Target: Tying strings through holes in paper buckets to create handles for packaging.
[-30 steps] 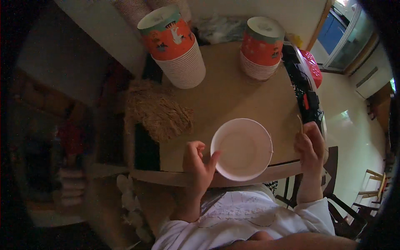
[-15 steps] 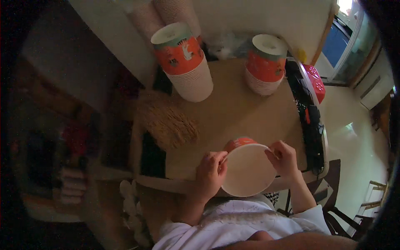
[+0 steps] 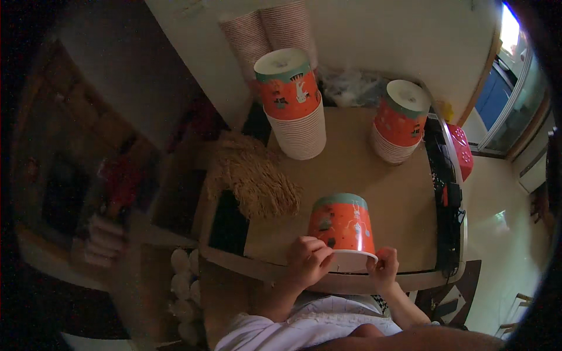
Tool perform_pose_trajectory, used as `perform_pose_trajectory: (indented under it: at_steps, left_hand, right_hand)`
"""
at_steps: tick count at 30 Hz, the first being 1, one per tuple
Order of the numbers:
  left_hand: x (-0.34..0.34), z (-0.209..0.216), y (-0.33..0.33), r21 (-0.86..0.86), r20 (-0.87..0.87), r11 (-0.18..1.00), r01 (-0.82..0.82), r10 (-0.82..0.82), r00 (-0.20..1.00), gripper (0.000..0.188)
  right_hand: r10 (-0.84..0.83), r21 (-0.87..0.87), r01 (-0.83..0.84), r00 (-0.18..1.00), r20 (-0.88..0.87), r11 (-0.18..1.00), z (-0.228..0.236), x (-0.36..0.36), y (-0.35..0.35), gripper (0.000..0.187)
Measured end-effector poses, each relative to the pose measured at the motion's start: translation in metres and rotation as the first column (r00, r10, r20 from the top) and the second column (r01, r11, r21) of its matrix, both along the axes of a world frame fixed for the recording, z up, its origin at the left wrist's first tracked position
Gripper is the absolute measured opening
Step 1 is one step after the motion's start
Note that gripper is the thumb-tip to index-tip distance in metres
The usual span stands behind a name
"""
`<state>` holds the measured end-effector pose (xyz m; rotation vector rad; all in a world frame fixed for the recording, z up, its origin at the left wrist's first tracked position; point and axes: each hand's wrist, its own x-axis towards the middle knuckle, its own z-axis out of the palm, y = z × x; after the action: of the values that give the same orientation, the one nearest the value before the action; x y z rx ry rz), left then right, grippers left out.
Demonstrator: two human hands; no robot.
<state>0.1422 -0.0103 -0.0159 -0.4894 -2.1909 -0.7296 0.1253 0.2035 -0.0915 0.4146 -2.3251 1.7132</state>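
Observation:
Over the near edge of the table I hold an orange paper bucket [image 3: 346, 225] with a teal band round its base. It is tilted, its base facing away and its white-rimmed mouth toward me. My left hand [image 3: 310, 261] is closed on the left side of the rim, fingers curled. At the right side of the rim my right hand [image 3: 383, 267] pinches the edge between thumb and fingers. Whether a cord is also in the fingers cannot be made out. A tangled bundle of brown cords [image 3: 260, 178] lies on the table, left of the bucket.
A tall stack of upturned buckets [image 3: 297, 131] and a shorter stack [image 3: 398, 126] stand toward the back of the table [image 3: 345, 175]. More stacks [image 3: 287, 26] rise behind them by the wall. Black cables [image 3: 448, 216] and a red basket [image 3: 461, 152] line the right edge.
The bucket has tipped over: its open mouth faced up and now turns toward me, with the printed side on top. Both hands stay at the rim. The view has shifted.

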Motion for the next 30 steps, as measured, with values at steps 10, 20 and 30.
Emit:
perform_pose_trajectory:
  at_steps: [10,20,30]
  left_hand:
    - [-0.007,0.008,0.008,0.033,0.073,0.999,0.006,-0.009,0.997,0.043]
    - [-0.040,0.011,0.016,0.126,0.337,0.992,0.025,-0.066,0.939,0.031]
    - [-0.077,-0.019,0.027,0.348,0.593,0.927,-0.137,-0.104,0.798,0.019]
  right_hand:
    - [-0.011,0.097,0.026,0.988,-0.151,0.995,-0.006,-0.004,0.010,0.020]
    - [0.032,0.078,-0.047,0.982,0.185,0.996,0.027,-0.037,0.039,0.007]
    - [0.215,-0.441,-0.039,0.908,0.359,0.897,0.099,-0.066,0.048,0.015]
